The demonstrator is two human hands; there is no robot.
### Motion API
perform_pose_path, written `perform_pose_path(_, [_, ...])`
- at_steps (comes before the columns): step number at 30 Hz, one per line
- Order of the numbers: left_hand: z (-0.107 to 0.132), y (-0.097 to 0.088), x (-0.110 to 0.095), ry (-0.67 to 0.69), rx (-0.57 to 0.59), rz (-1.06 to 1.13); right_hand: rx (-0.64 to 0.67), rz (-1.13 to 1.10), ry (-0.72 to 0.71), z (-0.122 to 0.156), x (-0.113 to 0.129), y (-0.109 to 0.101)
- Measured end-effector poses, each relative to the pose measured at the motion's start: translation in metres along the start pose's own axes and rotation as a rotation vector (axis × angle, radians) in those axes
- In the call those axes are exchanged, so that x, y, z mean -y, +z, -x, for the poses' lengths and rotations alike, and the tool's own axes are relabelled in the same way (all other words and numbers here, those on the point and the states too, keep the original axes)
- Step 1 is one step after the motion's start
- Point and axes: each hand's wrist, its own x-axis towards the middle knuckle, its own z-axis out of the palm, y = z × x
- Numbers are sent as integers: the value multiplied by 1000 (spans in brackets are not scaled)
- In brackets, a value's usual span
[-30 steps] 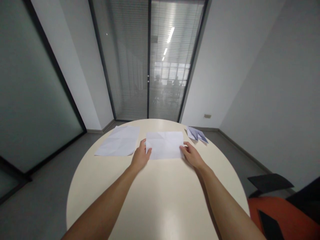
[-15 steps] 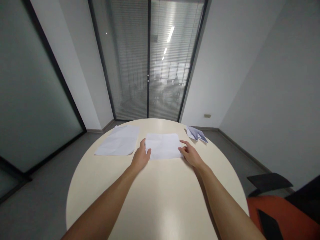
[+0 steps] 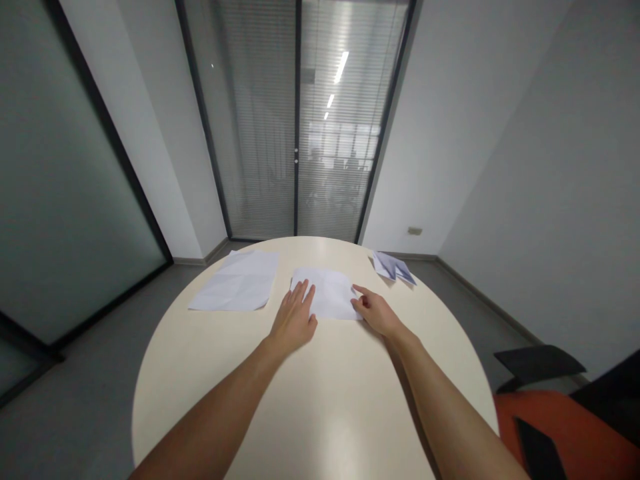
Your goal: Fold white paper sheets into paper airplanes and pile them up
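A white sheet of creased paper [image 3: 330,292] lies on the round cream table [image 3: 320,393] in front of me. My left hand [image 3: 295,317] rests flat on the sheet's left part, fingers stretched out together. My right hand [image 3: 375,311] presses the sheet's right edge with the index finger extended and the other fingers curled under. Neither hand lifts the paper.
A second creased white sheet [image 3: 240,283] lies to the left. A folded paper shape [image 3: 393,267] sits at the table's far right edge. An orange and black chair [image 3: 565,427] stands at the lower right. Glass doors with blinds [image 3: 300,120] are behind the table.
My left hand moved from the sheet's left edge onto the paper and spread flat. My right hand slid slightly left. The sheet now looks narrower than before.
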Motion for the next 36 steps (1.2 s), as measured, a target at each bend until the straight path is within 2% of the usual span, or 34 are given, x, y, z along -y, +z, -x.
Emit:
perform_pose_path(4, [1, 4, -1, 13, 39, 28, 20, 27, 8, 0, 3, 2])
perform_pose_path(9, [2, 5, -2, -46, 85, 2, 9, 129, 17, 0, 3, 0])
perform_pose_path(13, [1, 0, -5, -55, 27, 4, -26, 325, -103, 0, 12, -1])
perform_pose_path(16, [1, 0, -6, -36, -9, 11, -32, 387, -218, 1, 27, 8])
perform_pose_path(18, [2, 4, -6, -21, -3, 8, 33, 348, -299, 3, 37, 20])
perform_pose_path(20, [4, 8, -5, -18, 50, 9, 128, 299, -392, 6, 43, 32])
perform_pose_path(22, [5, 11, -4, -30, 121, 15, 211, 279, -412, 9, 46, 42])
perform_pose_path(25, [7, 13, -4, -43, 191, 9, 295, 329, -296, 11, 44, 45])
perform_pose_path(28, [7, 10, -5, -54, 226, -12, 315, 412, -124, 9, 37, 39])
perform_pose_path(33, [6, 6, -7, -69, 258, -33, 250, 494, 93, 3, 23, 25])
perform_pose_path(36, [7, 5, -8, -73, 270, -40, 200, 511, 119, 1, 20, 21])
